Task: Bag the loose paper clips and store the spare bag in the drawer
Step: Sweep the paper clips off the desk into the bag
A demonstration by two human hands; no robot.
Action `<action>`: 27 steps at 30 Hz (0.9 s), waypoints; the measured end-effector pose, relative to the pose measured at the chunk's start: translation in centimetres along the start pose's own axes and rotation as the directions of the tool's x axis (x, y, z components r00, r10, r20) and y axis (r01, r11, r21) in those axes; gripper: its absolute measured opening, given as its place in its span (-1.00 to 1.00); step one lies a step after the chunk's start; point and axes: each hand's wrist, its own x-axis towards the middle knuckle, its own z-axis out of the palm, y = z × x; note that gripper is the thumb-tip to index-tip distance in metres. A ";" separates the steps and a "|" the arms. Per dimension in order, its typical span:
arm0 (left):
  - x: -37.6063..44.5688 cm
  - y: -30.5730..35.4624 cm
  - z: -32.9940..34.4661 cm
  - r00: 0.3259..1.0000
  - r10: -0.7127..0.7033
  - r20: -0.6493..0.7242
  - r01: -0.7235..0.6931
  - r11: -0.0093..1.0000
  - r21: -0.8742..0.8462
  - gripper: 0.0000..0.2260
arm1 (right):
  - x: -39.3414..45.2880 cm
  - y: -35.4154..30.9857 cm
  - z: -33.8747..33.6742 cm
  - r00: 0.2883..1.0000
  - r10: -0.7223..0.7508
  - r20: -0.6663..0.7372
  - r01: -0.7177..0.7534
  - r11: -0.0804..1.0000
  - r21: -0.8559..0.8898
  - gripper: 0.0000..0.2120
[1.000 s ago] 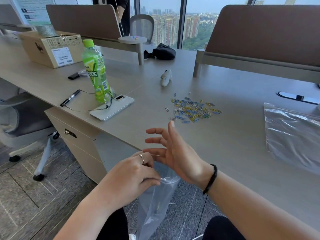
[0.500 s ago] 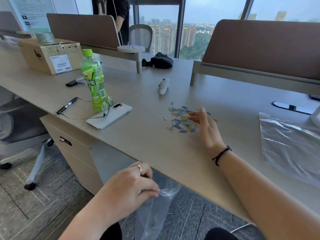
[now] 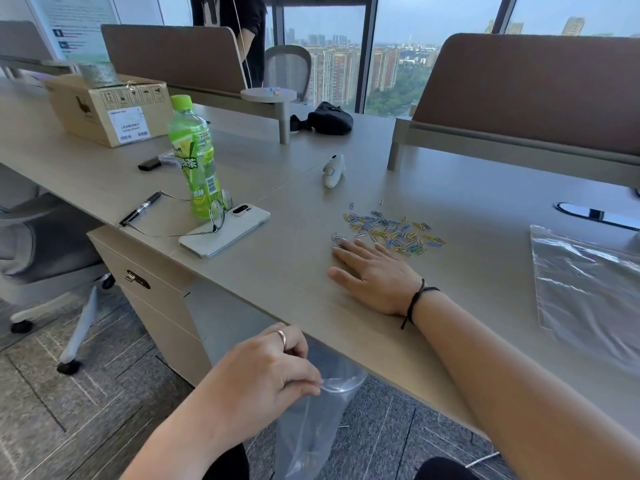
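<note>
A: Where are the clips (image 3: pixel 393 232) found?

B: They are spread flat on the desk (image 3: pixel 284 271) in a loose patch, whose long axis runs left to right, roughly along the desk's near edge. A few strays are seen just beyond the patch, toward the white device (image 3: pixel 333 170).

A: And the right hand (image 3: pixel 372 275)?

B: It is laid palm down on the desk with fingers straight, pointing away from the person and a little left. The fingertips are placed at the near left edge of the patch, touching the silver clips there. Nothing is gripped by it.

A: The left hand (image 3: pixel 256 379)?

B: The rim of a clear bag (image 3: pixel 318 420) is pinched by it, below the desk edge. The bag is hung mouth up, its long axis close to vertical, the lower end toward the floor.

A: Is a second bag seen?

B: Yes, the spare bag (image 3: pixel 588 289) is laid flat at the right of the desk, well apart from the clips.

A: What else is around?

B: A phone (image 3: pixel 225 232), glasses (image 3: pixel 207 216), a green bottle (image 3: pixel 195 157) and a pen (image 3: pixel 140 209) are set to the left, above the drawer (image 3: pixel 145 275), which is shut. Between the clips and the held bag, only the right hand and bare desk are found.
</note>
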 end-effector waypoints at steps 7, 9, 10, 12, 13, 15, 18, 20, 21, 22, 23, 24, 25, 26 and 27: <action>-0.2 -0.3 0.2 1.000 -0.005 0.013 0.005 1.000 0.002 -0.83 | -4.2 -2.3 0.6 0.976 -0.174 -0.132 0.197 0.962 0.190 -0.50; -0.2 -0.3 0.2 1.000 -0.003 0.014 0.003 1.000 -0.002 -0.84 | -5.0 -2.6 0.8 0.967 -0.172 -0.189 0.228 0.916 0.331 -0.63; -0.2 -0.3 0.3 1.000 -0.002 0.012 0.002 1.000 -0.006 -0.82 | -5.2 -2.7 0.7 0.969 -0.138 -0.203 0.216 0.875 0.433 -0.70; -0.2 -0.3 0.4 1.000 0.001 0.012 -0.001 1.000 -0.014 -0.79 | -5.3 -2.8 0.3 0.970 -0.052 -0.239 0.201 0.727 0.657 -0.79; -0.2 -0.3 0.4 1.000 0.000 0.013 0.000 1.000 -0.015 -0.78 | -5.1 -2.8 0.1 0.964 0.000 -0.266 0.205 0.639 0.742 -0.80; -0.2 -0.3 0.5 1.000 0.001 0.015 -0.001 1.000 -0.009 -0.78 | -4.4 -2.6 -0.4 0.953 0.088 -0.290 0.188 0.580 0.793 -0.76; -0.2 -0.2 0.4 1.000 -0.007 0.009 0.007 1.000 -0.011 -0.78 | -3.5 -2.5 -0.1 0.981 0.054 -0.187 0.078 0.774 0.628 -0.65; -0.3 -0.2 0.3 1.000 -0.014 0.006 0.014 1.000 -0.015 -0.80 | -3.5 -3.0 0.4 0.992 -0.043 -0.121 0.095 0.881 0.463 -0.62; -0.3 -0.2 0.3 1.000 -0.016 0.006 0.016 1.000 -0.012 -0.82 | -3.5 -3.5 0.5 0.989 -0.103 -0.101 0.136 0.905 0.404 -0.61; -0.3 -0.2 0.3 1.000 -0.018 0.007 0.018 1.000 -0.008 -0.85 | -3.5 -3.9 0.5 0.985 -0.153 -0.082 0.172 0.913 0.370 -0.60; -0.3 -0.3 0.3 1.000 -0.020 0.008 0.020 1.000 -0.004 -0.87 | -3.5 -4.2 0.4 0.981 -0.184 -0.067 0.196 0.916 0.351 -0.59; -0.3 -0.3 0.3 1.000 -0.021 0.009 0.022 1.000 -0.002 -0.87 | -3.5 -4.5 0.3 0.978 -0.199 -0.061 0.207 0.914 0.348 -0.59; -0.3 -0.3 0.3 1.000 -0.023 0.009 0.023 1.000 -0.002 -0.87 | -3.4 -4.6 0.3 0.978 -0.197 -0.062 0.206 0.909 0.362 -0.59; -0.3 -0.3 0.2 1.000 -0.025 0.008 0.025 1.000 -0.006 -0.87 | -3.3 -4.7 0.2 0.980 -0.184 -0.069 0.196 0.901 0.388 -0.59; -0.3 -0.3 0.2 1.000 -0.027 0.007 0.027 1.000 -0.014 -0.87 | -3.4 -4.8 0.3 0.984 -0.163 -0.075 0.179 0.887 0.425 -0.59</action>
